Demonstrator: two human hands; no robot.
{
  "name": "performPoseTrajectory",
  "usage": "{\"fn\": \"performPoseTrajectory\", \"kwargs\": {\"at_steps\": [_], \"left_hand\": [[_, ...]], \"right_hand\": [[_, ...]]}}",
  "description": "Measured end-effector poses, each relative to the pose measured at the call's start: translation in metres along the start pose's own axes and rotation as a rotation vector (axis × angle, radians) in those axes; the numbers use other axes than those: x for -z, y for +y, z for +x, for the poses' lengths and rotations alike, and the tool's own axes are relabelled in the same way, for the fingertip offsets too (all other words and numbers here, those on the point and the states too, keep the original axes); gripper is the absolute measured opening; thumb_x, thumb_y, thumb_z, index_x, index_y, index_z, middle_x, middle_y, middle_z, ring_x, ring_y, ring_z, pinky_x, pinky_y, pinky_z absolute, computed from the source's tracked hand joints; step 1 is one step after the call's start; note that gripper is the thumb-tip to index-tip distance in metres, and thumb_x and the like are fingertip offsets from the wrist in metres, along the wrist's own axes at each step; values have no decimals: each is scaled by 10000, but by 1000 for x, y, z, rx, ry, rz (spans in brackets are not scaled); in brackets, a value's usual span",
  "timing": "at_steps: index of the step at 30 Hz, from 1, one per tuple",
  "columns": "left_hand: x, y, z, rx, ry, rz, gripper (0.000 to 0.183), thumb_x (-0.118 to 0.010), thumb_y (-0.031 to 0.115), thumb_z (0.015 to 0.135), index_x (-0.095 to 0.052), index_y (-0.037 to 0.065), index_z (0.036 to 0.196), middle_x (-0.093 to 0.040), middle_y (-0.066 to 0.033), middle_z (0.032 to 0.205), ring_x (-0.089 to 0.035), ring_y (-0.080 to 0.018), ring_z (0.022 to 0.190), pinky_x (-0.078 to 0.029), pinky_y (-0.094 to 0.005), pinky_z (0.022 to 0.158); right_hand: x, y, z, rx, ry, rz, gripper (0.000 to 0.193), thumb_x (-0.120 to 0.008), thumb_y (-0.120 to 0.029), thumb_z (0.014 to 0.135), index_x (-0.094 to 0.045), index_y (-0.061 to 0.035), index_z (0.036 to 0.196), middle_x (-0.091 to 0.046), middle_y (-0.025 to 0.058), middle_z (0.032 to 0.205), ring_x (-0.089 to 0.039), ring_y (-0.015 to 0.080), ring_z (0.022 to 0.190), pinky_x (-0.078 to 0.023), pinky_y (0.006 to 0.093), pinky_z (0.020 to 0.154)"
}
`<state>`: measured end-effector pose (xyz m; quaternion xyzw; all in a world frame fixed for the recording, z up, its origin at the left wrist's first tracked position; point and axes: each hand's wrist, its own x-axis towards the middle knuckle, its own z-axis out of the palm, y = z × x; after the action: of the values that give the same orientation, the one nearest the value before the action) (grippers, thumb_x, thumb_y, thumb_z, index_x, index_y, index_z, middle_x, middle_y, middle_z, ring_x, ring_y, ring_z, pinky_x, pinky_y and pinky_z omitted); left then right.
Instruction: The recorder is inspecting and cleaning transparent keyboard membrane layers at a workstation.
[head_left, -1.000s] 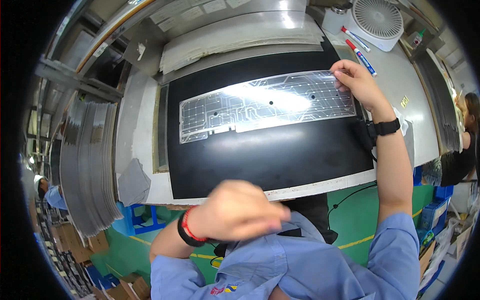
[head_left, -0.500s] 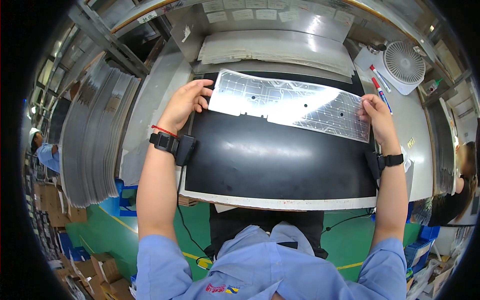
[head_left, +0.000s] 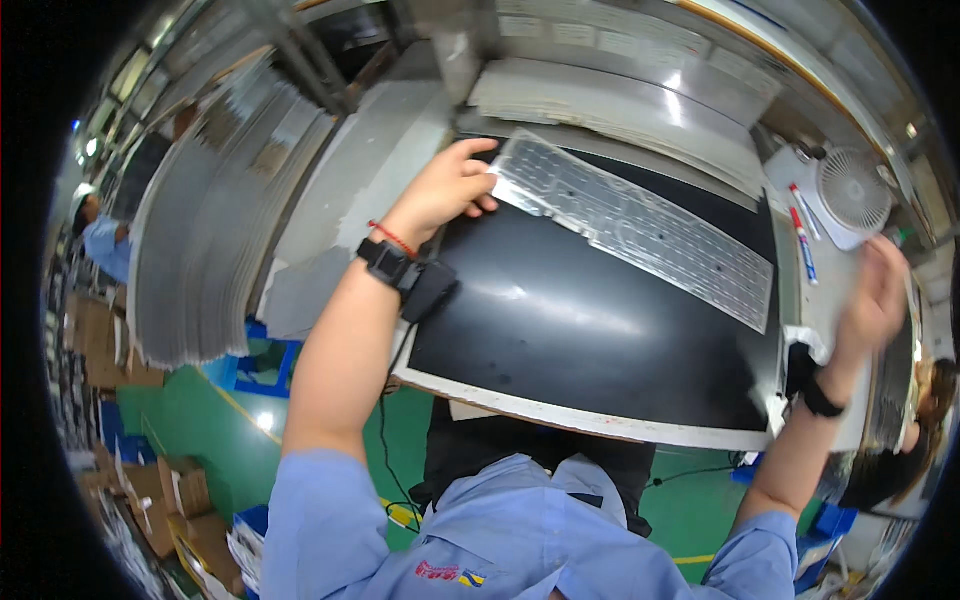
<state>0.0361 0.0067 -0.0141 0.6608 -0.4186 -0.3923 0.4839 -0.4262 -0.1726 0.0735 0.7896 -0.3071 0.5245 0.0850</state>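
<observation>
A clear, flexible circuit sheet (head_left: 640,225) with silvery printed traces and a notch in its near edge lies slantwise over the black mat (head_left: 590,330). At its left end is my left hand (head_left: 445,192), thumb and fingers closed on the edge, the forefinger stretched out beyond. My right hand (head_left: 873,295) is off the sheet, out over the right side of the bench near the fan. Motion blurs it, but its fingers look extended and nothing shows in them. Both wrists wear dark strapped devices.
Behind the mat lies a stack of pale sheets (head_left: 610,105). Tall stacks of grey sheets (head_left: 215,220) stand on the left. A white fan (head_left: 853,190) and markers (head_left: 803,245) occupy the right side. Other people are at both far edges of the view.
My right hand has let go of the sheet's right end and moved out to the right. My left hand stays at the left end. The whole view has turned, so the bench appears tilted.
</observation>
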Motion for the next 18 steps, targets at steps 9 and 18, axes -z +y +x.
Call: {"fn": "performPoseTrajectory", "kwargs": {"at_steps": [9, 18], "left_hand": [[-4, 3, 12, 122, -76, -101, 467, -564, 398, 982, -602, -1, 1221, -674, -76, 1014, -656, -148, 734, -503, -243, 601], [-2, -7, 13, 43, -58, -48, 277, -565, 282, 979, -652, 53, 1108, -661, -9, 905, -606, -93, 733, -495, -233, 600]], "right_hand": [[47, -188, 8, 597, -74, 723, 121, -599, -104, 911, -650, -21, 982, -650, 79, 1020, -622, 193, 901, -488, 313, 800], [43, -224, 10, 626, -120, 818, 99, -616, -85, 838, -641, -26, 914, -638, 86, 941, -615, 205, 832, -480, 321, 743]]}}
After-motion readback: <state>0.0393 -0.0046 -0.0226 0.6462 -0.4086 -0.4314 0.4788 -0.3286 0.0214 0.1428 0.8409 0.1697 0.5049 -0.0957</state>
